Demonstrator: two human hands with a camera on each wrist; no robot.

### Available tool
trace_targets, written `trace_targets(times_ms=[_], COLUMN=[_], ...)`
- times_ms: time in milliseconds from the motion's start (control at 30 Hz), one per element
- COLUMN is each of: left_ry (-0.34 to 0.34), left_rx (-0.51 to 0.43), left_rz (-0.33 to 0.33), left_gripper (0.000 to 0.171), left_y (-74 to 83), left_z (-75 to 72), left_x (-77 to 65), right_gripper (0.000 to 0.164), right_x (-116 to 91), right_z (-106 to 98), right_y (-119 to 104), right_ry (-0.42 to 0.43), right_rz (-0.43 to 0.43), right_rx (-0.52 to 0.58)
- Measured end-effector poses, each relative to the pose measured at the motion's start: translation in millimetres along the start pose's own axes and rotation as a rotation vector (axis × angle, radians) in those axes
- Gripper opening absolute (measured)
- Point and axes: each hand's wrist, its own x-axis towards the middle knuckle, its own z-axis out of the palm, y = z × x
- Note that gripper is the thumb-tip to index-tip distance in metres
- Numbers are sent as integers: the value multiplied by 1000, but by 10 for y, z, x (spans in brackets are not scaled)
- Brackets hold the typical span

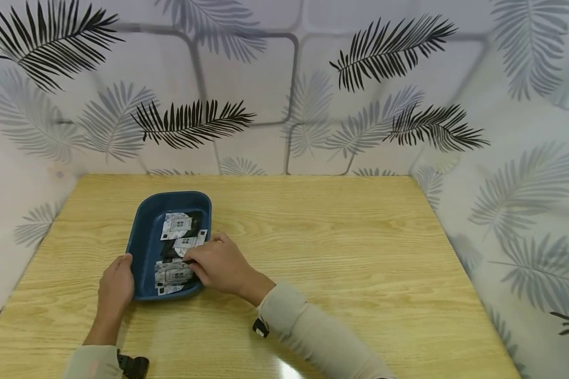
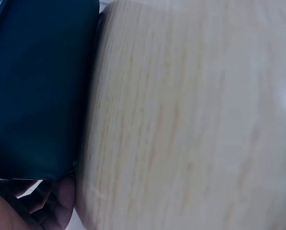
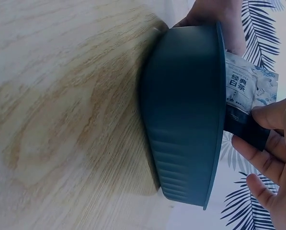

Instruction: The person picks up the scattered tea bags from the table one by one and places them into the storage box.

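A dark blue tray (image 1: 144, 237) stands on the left part of the table, with several white-and-black tea sachets (image 1: 176, 225) lying in it. My left hand (image 1: 116, 281) grips the tray's left rim near the front corner. In the left wrist view its fingers (image 2: 62, 203) curl against the tray's outer wall. My right hand (image 1: 220, 263) reaches over the right rim. Between thumb and fingers it pinches a tea sachet (image 3: 241, 84), printed in grey-blue with a black part, which shows above the rim in the right wrist view.
The wood-grain table (image 1: 341, 237) stretches away to the right of the tray. Behind it and at the sides hangs a pale covering (image 1: 265, 95) with a feather-leaf print. Both sleeves have a small black device at the cuff.
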Motion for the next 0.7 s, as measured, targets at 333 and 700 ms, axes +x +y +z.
trace_targets(times_ms=[333,700], left_ry=[-14,0], left_rx=[4,8], left_rz=[2,15], left_gripper=[72,72], left_y=[-12,-14], left_z=[-21,-13], left_x=[2,2], right_gripper=[19,19], right_x=[81,135], right_z=[16,74], right_y=[32,83], right_ry=[-23,-21], right_rz=[21,25], right_rx=[-10,-23])
